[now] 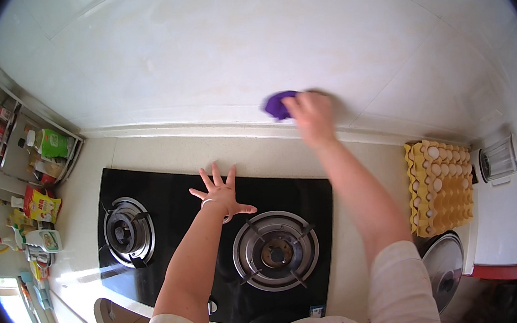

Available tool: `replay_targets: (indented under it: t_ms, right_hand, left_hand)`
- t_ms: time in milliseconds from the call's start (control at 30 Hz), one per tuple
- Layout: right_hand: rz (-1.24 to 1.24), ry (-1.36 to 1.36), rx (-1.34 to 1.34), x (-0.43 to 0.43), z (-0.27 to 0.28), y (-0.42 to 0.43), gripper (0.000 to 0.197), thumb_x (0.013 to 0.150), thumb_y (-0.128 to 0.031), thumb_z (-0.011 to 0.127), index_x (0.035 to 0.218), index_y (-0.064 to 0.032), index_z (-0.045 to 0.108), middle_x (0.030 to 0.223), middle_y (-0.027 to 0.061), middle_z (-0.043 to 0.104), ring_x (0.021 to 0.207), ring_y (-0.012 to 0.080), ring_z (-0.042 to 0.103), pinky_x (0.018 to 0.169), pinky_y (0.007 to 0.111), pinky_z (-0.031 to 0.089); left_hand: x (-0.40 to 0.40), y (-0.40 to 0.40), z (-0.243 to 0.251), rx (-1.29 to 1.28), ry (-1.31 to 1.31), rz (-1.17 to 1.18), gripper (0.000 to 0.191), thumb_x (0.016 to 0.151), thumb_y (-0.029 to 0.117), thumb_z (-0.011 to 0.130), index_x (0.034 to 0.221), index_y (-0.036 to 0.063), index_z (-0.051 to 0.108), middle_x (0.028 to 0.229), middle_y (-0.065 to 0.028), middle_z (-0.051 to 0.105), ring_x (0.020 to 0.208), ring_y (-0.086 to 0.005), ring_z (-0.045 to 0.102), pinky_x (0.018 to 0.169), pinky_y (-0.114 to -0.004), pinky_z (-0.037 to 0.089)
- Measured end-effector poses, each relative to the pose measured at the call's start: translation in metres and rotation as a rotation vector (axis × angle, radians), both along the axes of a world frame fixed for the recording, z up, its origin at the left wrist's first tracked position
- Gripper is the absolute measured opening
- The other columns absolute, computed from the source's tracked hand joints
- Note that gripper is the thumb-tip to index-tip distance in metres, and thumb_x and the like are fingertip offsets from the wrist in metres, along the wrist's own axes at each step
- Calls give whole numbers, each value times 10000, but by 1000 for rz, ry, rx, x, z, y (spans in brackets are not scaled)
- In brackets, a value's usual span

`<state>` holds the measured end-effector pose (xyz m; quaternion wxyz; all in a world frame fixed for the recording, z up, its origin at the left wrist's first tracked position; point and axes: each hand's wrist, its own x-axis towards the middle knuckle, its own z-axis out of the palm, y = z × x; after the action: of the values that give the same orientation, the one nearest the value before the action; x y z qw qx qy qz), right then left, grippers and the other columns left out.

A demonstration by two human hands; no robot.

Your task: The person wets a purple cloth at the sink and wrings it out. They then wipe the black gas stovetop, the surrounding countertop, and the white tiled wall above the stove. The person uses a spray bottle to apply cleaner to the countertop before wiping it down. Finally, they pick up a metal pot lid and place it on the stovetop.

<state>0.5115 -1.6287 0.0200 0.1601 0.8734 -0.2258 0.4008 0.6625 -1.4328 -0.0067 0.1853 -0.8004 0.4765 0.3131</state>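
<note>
My right hand [314, 117] is closed on a bunched purple cloth [279, 106] and presses it to the white wall panel [230, 70], just above the ledge behind the counter. The hand and cloth look slightly blurred. Fingers spread, my left hand [219, 194] rests on the black glass gas hob [171, 189] near its back edge, between the two burners, and holds nothing. A bracelet circles that wrist. The larger burner [276, 250] lies to the right of it, the smaller burner [126, 232] to the left.
Stacked yellow egg trays [440, 185] with eggs stand at the right, beside a glass blender jug [499, 160] and a glass pan lid [444, 269]. At the left are a metal rack [77, 154] with bottles, a yellow and red packet [42, 204] and a white spray bottle [44, 241].
</note>
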Motion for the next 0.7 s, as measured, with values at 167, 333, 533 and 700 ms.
replay_targets:
  t_ms: [167,333,533,700]
  right_hand:
    - [22,20,11,52,11,16,174,748,-120,558,914,-158,594,765,9,481,746,180,521,667,350,378]
    - [-48,49,-88,-25,0,0,169,748,-149,557,915,-156,581,763,15,465,727,195,507,643,365,354]
    - [70,156,-120,47,14,9,133,764,-146,533,895,-144,562,744,15,461,722,176,493,640,352,349]
    - [-60,-47,-303,60,108,1,161,756,-140,581,905,-199,599,785,-12,489,727,173,504,649,338,352]
  left_hand:
    - [-1,-2,2,-5,0,-4,1261,511,698,712,1453,257,-1,1492,-185,-104,1339,-457,-132,953,-736,117]
    - [5,4,4,-35,45,-9,1248,525,703,700,1455,246,5,1491,-185,-115,1337,-460,-140,936,-750,101]
    - [4,2,3,-68,67,-11,1250,517,690,713,1455,242,20,1488,-190,-119,1333,-464,-148,927,-757,94]
    - [11,10,-1,-50,62,16,1248,514,687,717,1455,243,28,1488,-189,-123,1334,-464,-146,924,-760,93]
